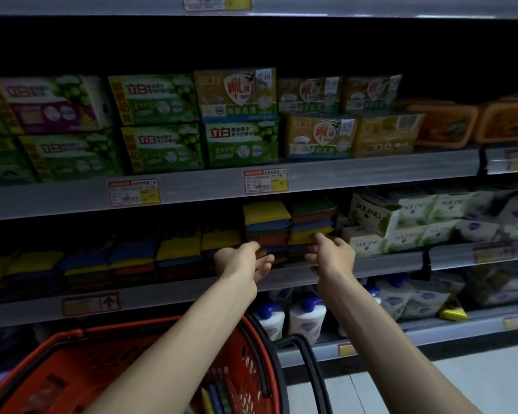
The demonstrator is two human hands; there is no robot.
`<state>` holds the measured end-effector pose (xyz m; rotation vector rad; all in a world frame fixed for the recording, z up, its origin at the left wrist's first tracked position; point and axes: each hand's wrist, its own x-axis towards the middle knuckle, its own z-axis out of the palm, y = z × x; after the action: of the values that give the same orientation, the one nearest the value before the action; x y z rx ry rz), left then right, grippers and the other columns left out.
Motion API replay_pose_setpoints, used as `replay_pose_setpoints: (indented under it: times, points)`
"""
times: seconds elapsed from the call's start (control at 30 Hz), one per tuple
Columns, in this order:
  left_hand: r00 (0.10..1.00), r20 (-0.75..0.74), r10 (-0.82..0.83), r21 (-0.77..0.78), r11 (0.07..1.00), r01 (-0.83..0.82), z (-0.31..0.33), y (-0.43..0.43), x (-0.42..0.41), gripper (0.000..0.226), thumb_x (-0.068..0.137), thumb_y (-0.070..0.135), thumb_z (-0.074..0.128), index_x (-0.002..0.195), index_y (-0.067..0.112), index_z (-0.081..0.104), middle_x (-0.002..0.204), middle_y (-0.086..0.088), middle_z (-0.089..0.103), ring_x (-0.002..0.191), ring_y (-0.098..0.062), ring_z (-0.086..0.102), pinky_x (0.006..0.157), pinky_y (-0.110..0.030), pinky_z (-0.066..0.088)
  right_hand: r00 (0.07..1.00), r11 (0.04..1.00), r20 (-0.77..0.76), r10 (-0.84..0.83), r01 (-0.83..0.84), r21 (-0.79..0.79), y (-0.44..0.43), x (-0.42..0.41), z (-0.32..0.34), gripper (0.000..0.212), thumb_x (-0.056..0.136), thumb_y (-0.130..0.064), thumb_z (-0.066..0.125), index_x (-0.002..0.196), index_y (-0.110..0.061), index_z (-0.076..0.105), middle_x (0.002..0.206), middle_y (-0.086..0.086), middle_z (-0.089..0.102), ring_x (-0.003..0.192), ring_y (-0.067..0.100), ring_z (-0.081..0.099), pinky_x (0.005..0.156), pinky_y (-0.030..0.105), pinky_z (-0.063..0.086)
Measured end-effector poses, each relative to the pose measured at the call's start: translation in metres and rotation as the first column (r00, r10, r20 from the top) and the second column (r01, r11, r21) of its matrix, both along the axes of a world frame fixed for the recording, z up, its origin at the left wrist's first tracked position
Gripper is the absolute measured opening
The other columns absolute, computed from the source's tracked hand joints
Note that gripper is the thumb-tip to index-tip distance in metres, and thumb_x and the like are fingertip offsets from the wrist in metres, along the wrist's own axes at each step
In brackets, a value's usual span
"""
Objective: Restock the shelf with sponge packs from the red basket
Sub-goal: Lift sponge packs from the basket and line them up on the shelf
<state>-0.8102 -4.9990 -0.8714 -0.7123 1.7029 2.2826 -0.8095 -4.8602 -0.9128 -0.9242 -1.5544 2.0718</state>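
Both grips (284,255) at shelf; red basket (245,348) (packs inside).

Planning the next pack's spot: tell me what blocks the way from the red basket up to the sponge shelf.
Nothing visible blocks it. Both forearms cross above the red basket, and the left hand and right hand are already at the sponge packs on the shelf. The shelf front is open.

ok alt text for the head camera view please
Both hands, left hand and right hand, reach to stacked sponge packs on a dim shop shelf. A red basket sits below.
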Motion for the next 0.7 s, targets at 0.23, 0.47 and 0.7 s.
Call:
replay_pose_setpoints:
  times: [0.23,0.47,0.7]
  points:
    - [0.999,-0.011,-0.032,-0.143,0.989,0.030,-0.004,-0.001,-0.004,0.010,0.101,0.008,0.057,0.097,-0.001,0.052,0.068,-0.015,0.064,0.050,-0.017,0.059,0.034,-0.017,0.044,0.999,0.998,0.001,0.051,-0.051,0.026,0.004,0.004,-0.001,0.017,0.099,-0.017,0.060,0.085,-0.021,0.052,0.072,0.004,0.062,0.057,0.017,0.056,0.054,0.030,0.037]
    - [0.997,-0.064,-0.053,-0.261,0.965,0.035,0.001,-0.006,-0.012,0.021,0.097,0.001,0.055,0.078,0.006,0.048,0.074,-0.019,0.068,0.058,-0.022,0.068,0.042,-0.023,0.049,0.996,0.993,0.021,0.088,-0.089,0.076,0.008,0.007,0.000,0.019,0.100,-0.016,0.058,0.082,-0.021,0.051,0.076,0.004,0.061,0.059,0.016,0.059,0.056,0.030,0.039]
    - [0.994,-0.072,-0.086,-0.284,0.957,0.062,-0.003,-0.006,-0.013,0.022,0.099,0.007,0.058,0.080,0.008,0.047,0.076,-0.014,0.066,0.059,-0.020,0.069,0.044,-0.024,0.050,0.993,0.986,0.034,0.117,-0.121,0.119,0.011,0.007,-0.001,0.012,0.099,-0.017,0.059,0.087,-0.018,0.058,0.077,0.001,0.062,0.057,0.013,0.060,0.054,0.028,0.040]
